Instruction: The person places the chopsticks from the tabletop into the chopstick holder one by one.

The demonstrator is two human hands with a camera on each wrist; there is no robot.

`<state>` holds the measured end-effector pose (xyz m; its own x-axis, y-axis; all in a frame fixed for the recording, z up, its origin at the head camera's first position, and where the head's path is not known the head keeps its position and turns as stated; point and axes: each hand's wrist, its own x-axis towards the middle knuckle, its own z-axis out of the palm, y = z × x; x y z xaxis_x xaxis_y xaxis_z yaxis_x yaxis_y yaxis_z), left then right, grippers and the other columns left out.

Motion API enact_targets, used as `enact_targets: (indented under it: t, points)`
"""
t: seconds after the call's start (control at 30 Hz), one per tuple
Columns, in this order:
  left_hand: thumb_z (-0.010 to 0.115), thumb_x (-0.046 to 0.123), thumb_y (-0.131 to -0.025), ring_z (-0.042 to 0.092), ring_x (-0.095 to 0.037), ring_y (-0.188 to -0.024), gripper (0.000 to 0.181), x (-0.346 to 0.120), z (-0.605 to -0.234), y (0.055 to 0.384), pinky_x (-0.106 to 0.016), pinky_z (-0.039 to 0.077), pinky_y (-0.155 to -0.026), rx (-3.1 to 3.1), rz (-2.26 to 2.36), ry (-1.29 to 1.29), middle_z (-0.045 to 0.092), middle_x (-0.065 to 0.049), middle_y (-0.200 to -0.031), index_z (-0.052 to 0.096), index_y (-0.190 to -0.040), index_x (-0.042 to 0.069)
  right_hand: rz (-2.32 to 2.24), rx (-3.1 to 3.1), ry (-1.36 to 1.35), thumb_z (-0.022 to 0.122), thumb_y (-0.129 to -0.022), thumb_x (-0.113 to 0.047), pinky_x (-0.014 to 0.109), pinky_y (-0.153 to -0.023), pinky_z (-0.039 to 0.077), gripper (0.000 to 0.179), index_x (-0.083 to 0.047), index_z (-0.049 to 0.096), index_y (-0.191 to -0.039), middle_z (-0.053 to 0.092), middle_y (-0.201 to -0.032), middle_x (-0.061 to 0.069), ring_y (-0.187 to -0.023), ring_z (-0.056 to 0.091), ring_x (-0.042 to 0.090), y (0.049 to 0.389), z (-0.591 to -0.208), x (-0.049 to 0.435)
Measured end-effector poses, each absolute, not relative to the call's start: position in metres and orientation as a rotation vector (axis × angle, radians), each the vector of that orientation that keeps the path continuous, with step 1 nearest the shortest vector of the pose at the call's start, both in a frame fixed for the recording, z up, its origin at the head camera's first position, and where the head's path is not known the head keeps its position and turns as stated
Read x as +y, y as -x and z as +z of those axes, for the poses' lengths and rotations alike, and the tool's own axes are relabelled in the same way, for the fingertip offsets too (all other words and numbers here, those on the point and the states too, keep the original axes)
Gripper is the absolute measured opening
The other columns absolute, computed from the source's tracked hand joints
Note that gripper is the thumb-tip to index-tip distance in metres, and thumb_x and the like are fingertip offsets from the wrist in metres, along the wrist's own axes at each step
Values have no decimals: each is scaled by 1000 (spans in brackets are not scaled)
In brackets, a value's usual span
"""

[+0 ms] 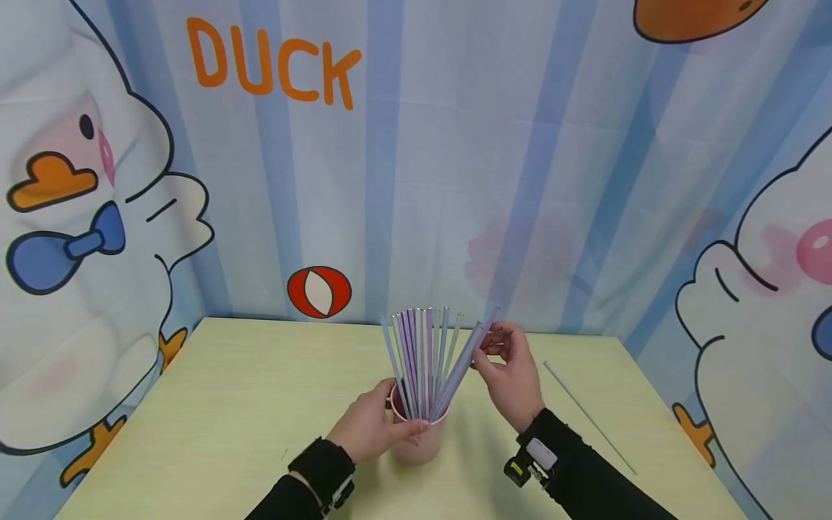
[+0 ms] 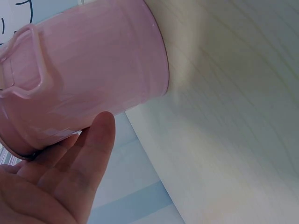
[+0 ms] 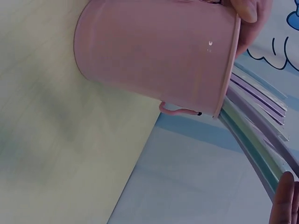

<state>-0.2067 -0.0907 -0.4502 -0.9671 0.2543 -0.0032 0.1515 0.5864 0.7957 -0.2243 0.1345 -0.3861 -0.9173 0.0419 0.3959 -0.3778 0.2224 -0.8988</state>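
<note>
A pink bucket (image 1: 419, 449) with small side handles stands on the table, filled with upright plastic straws (image 1: 422, 354) in purple, blue and pale green. My left hand (image 1: 372, 427) grips it at the rim, thumb across the front and fingers along the left side. In the left wrist view, fingers (image 2: 93, 149) lie against its pink wall. At the right of the bunch, my right hand (image 1: 513, 372) pinches purplish straws (image 1: 464, 361) near their tops; they lean outward, lower ends inside the bucket. Only its fingertips (image 3: 285, 191) show in the right wrist view.
One pale straw (image 1: 588, 417) lies alone on the light wooden table (image 1: 260, 404), right of my right forearm. Behind the table's far edge hangs a blue and white striped curtain (image 1: 442, 180) with duck pictures.
</note>
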Motion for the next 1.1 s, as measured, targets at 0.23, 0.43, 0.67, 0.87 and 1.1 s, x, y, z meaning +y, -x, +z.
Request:
enact_targets:
  t: [0.23, 0.43, 0.67, 0.87, 1.1]
  points:
    - [74, 64, -69, 58, -24, -103, 95, -91, -451, 207, -53, 50, -93, 2707, 1321, -351, 63, -6, -125, 46, -141, 10, 1670, -2266, -274, 65, -91, -3, 14, -69, 55, 38, 2, 45, -123, 57, -105, 18, -90, 59, 24, 220, -397, 133]
    - [75, 63, -69, 58, -25, -106, 94, -91, -450, 206, -54, 49, -94, 2707, 1316, -346, 62, -7, -126, 45, -141, 10, 1613, -2339, -229, 67, -90, -3, 15, -68, 55, 39, 3, 46, -123, 58, -103, 16, -90, 60, 26, 217, -404, 131]
    - [75, 62, -70, 58, -26, -109, 94, -91, -449, 205, -55, 48, -95, 2719, 1305, -346, 61, -9, -128, 45, -142, 8, 1611, -2355, -256, 69, -90, -8, 17, -69, 56, 36, -2, 49, -120, 60, -101, 13, -89, 61, 23, 217, -413, 134]
    - [75, 62, -69, 58, -27, -108, 95, -91, -449, 205, -56, 48, -95, 2711, 1315, -339, 61, -9, -129, 45, -142, 8, 1639, -2356, -277, 68, -91, -9, 23, -69, 58, 35, -3, 49, -120, 59, -101, 12, -88, 61, 23, 218, -416, 137]
    - [75, 61, -70, 58, -25, -106, 94, -91, -450, 206, -54, 49, -93, 2723, 1314, -352, 62, -8, -126, 46, -141, 8, 1607, -2377, -317, 64, -93, -7, 25, -70, 58, 30, -3, 51, -120, 59, -101, 12, -88, 61, 23, 216, -420, 149]
